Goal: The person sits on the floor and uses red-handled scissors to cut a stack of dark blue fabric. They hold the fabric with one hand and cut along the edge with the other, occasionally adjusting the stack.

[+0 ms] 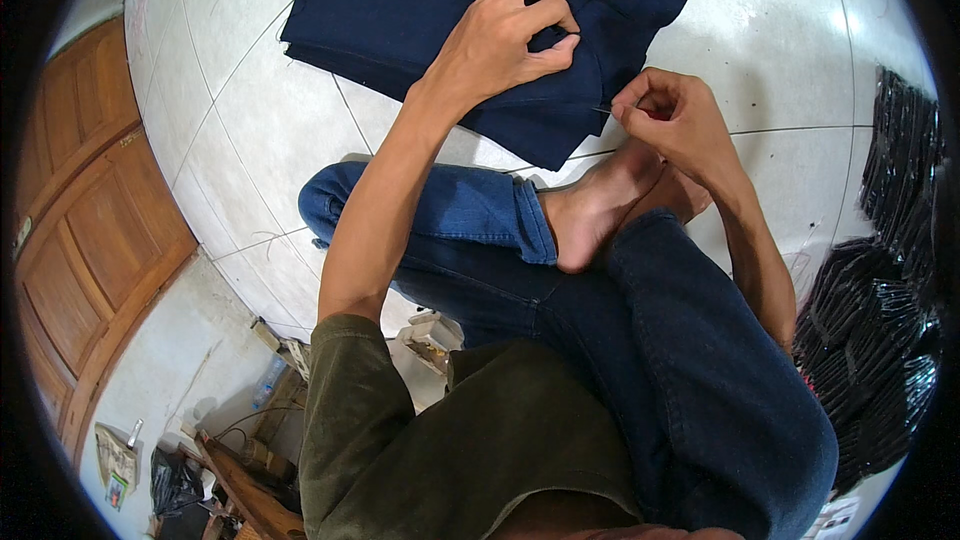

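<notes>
Navy folded garment [430, 20] lies on the white tiled floor [790, 50], at its far edge. Left hand [505, 35] pinches the fabric between thumb and curled fingers. Right hand [675, 120] pinches a thin needle [603, 111] just beside the garment's near corner.

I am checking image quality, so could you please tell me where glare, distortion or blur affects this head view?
Head view: glare whitens the glossy white floor tiles at upper right; fisheye bends the tile joints and brown wooden door; both hands and the navy folded garment look sharp.
</notes>
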